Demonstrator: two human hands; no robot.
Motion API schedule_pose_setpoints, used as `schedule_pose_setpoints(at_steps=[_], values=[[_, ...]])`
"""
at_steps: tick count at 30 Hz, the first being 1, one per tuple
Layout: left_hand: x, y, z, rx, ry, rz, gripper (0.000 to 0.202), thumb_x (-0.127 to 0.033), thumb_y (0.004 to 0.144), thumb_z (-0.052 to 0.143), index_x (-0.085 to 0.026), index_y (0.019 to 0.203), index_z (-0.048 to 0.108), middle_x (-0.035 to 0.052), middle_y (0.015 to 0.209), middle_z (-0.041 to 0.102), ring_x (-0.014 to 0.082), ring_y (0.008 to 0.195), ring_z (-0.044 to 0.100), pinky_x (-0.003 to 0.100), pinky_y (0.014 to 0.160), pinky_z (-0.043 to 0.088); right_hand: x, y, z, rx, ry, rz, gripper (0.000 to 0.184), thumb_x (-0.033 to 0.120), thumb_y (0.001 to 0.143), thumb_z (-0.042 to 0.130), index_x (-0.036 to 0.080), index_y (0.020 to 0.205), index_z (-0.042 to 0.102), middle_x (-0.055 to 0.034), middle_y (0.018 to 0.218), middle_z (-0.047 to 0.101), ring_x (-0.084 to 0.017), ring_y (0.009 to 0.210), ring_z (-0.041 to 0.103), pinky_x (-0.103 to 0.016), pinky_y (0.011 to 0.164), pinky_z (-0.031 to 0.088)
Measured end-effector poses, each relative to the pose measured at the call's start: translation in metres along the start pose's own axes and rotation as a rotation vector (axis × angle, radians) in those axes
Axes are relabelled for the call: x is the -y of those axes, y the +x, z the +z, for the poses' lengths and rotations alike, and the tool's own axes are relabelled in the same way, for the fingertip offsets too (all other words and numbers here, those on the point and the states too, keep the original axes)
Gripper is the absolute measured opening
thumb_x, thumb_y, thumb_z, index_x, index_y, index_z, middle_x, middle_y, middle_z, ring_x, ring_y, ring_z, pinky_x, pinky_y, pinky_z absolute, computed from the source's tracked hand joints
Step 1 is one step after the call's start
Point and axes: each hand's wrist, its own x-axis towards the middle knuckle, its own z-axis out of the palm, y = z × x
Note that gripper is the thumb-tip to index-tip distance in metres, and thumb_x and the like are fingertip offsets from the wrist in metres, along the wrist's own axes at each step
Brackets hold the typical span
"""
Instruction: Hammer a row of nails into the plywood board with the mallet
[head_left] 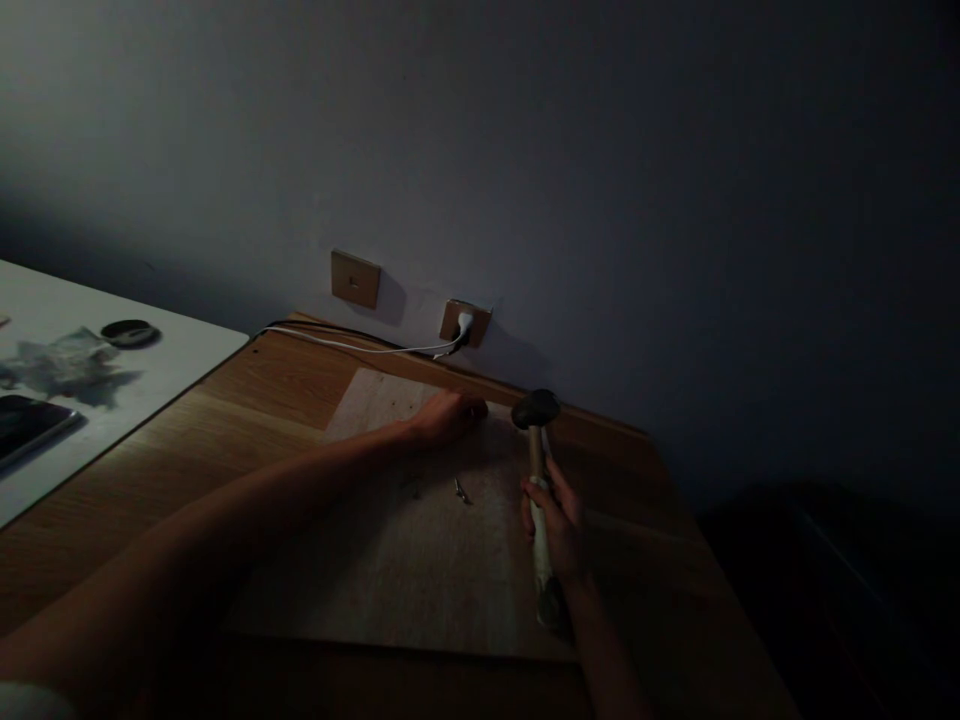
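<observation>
the right hand (pixel 559 515) has its fingers clamped round the handle of a hammer (pixel 535 455), dark head towards the wall (pixel 600 250) — near the right edge of a pale board (pixel 442 590). over the board's far part the left hand (pixel 441 415) is curled; it's too dark to tell whether its fingers pinch anything. small metal pieces (pixel 461 491) lie on the board — between the two arms.
</observation>
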Motion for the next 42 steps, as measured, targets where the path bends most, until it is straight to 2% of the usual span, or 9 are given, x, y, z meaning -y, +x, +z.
schedule_pose_setpoints(at_steps=[5, 8, 15, 23, 26, 30, 35, 39, 42], values=[[0.0, 0.0, 0.0, 0.045, 0.001, -0.004, 0.023, -0.016, 0.082, 0.057, -0.016, 0.097, 0.074, 0.0059, 0.094, 0.075, 0.0186, 0.086, 0.067, 0.028, 0.081, 0.051, 0.016, 0.005, 0.011, 0.055, -0.012, 0.079, 0.037, 0.044, 0.08, 0.069, 0.02, 0.106, 0.063, 0.01, 0.05, 0.047, -0.008, 0.035, 0.035, -0.02, 0.033, 0.032], [0.001, 0.0, 0.002, 0.027, 0.023, 0.003, 0.022, -0.015, 0.082, 0.056, -0.015, 0.097, 0.073, 0.0065, 0.093, 0.074, 0.0191, 0.084, 0.067, 0.027, 0.08, 0.05, 0.015, 0.008, 0.021, 0.067, 0.028, 0.079, 0.027, 0.043, 0.082, 0.067, 0.021, 0.098, 0.061, 0.0101, 0.05, 0.047, -0.007, 0.035, 0.036, -0.019, 0.034, 0.031], [0.001, 0.0, 0.003, 0.015, 0.016, 0.021, 0.017, -0.016, 0.082, 0.056, -0.016, 0.092, 0.07, 0.005, 0.089, 0.073, 0.0182, 0.081, 0.066, 0.026, 0.076, 0.049, -0.001, -0.002, 0.035, 0.061, 0.028, -0.003, 0.028, 0.042, 0.083, 0.068, 0.021, 0.099, 0.06, 0.0084, 0.064, 0.051, -0.005, 0.038, 0.039, -0.018, 0.033, 0.032], [0.005, -0.001, 0.003, 0.003, -0.101, -0.022, 0.052, -0.011, 0.077, 0.059, -0.017, 0.129, 0.057, 0.0031, 0.093, 0.075, 0.0179, 0.083, 0.07, 0.026, 0.076, 0.051, 0.004, -0.004, 0.032, 0.062, 0.099, -0.05, 0.032, 0.04, 0.084, 0.067, 0.023, 0.111, 0.06, 0.0039, 0.087, 0.059, -0.003, 0.04, 0.043, -0.018, 0.032, 0.034], [0.007, 0.0, 0.003, 0.008, -0.093, -0.024, 0.055, -0.013, 0.079, 0.061, -0.017, 0.133, 0.055, 0.0034, 0.093, 0.076, 0.0187, 0.082, 0.071, 0.026, 0.075, 0.052, 0.006, -0.004, 0.032, 0.108, 0.063, 0.001, 0.039, 0.042, 0.083, 0.068, 0.021, 0.115, 0.061, 0.0039, 0.084, 0.059, -0.004, 0.04, 0.042, -0.019, 0.032, 0.034], [0.008, 0.0, 0.004, -0.027, -0.08, -0.038, 0.051, -0.024, 0.085, 0.064, -0.017, 0.135, 0.054, 0.0052, 0.092, 0.076, 0.0207, 0.081, 0.072, 0.027, 0.073, 0.051, 0.005, -0.004, 0.034, 0.161, 0.015, 0.093, 0.048, 0.044, 0.079, 0.068, 0.02, 0.121, 0.061, 0.0056, 0.075, 0.057, -0.005, 0.039, 0.042, -0.02, 0.032, 0.034], [0.008, 0.001, 0.005, -0.013, -0.094, -0.015, 0.056, -0.015, 0.082, 0.064, -0.016, 0.137, 0.053, 0.0034, 0.089, 0.076, 0.0195, 0.079, 0.071, 0.026, 0.073, 0.05, 0.003, -0.005, 0.036, 0.111, 0.041, 0.066, 0.045, 0.045, 0.078, 0.07, 0.02, 0.115, 0.06, 0.0052, 0.079, 0.057, -0.005, 0.039, 0.042, -0.019, 0.031, 0.035], [0.01, 0.001, 0.005, -0.035, -0.091, -0.014, 0.053, -0.022, 0.084, 0.066, -0.016, 0.135, 0.054, 0.0042, 0.087, 0.075, 0.0194, 0.077, 0.071, 0.027, 0.072, 0.051, 0.0, -0.005, 0.036, 0.126, 0.025, 0.083, 0.047, 0.043, 0.079, 0.069, 0.02, 0.119, 0.06, 0.0053, 0.079, 0.057, -0.004, 0.039, 0.042, -0.018, 0.031, 0.034], [0.011, 0.001, 0.006, -0.013, -0.115, -0.003, 0.054, -0.017, 0.083, 0.064, -0.016, 0.135, 0.053, 0.0034, 0.089, 0.076, 0.0184, 0.078, 0.071, 0.026, 0.073, 0.051, 0.0, -0.005, 0.036, 0.111, 0.034, 0.056, 0.045, 0.042, 0.08, 0.068, 0.02, 0.118, 0.06, 0.0054, 0.079, 0.057, -0.004, 0.04, 0.041, -0.018, 0.031, 0.034]])
